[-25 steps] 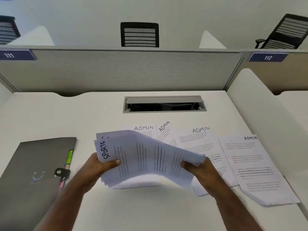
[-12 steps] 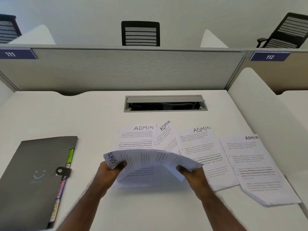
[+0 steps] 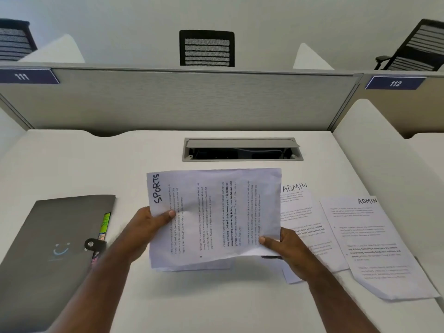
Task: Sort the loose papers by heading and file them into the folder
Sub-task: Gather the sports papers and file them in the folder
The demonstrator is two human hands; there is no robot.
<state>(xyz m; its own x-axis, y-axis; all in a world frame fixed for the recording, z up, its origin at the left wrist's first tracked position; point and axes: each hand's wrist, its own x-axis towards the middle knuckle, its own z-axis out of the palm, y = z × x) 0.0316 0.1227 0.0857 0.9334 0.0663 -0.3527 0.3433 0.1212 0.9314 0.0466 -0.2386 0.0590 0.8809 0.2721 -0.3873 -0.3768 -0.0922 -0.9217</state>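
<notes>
Head view: "SPORTS" sheet [image 3: 213, 217], "ADMIN" sheets [image 3: 374, 246].

1 held stack of papers [image 3: 213, 217], top sheet headed SPORTS, sheet count unclear. 2 ADMIN sheets [image 3: 374, 241] visible on the right, more may be hidden. 1 gray folder [image 3: 55, 241] left. 3 chairs [image 3: 207, 48] far. 2 number signs [image 3: 395, 83]. 2 hands [image 3: 144, 233].

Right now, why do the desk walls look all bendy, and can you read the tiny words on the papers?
Head view: the wide-angle lens bows the partition and desk edges; lighting is soft and even, with a faint shadow under the SPORTS sheet; its handwritten heading is sharp, but the small print there and on the ADMIN papers blurs.
</notes>
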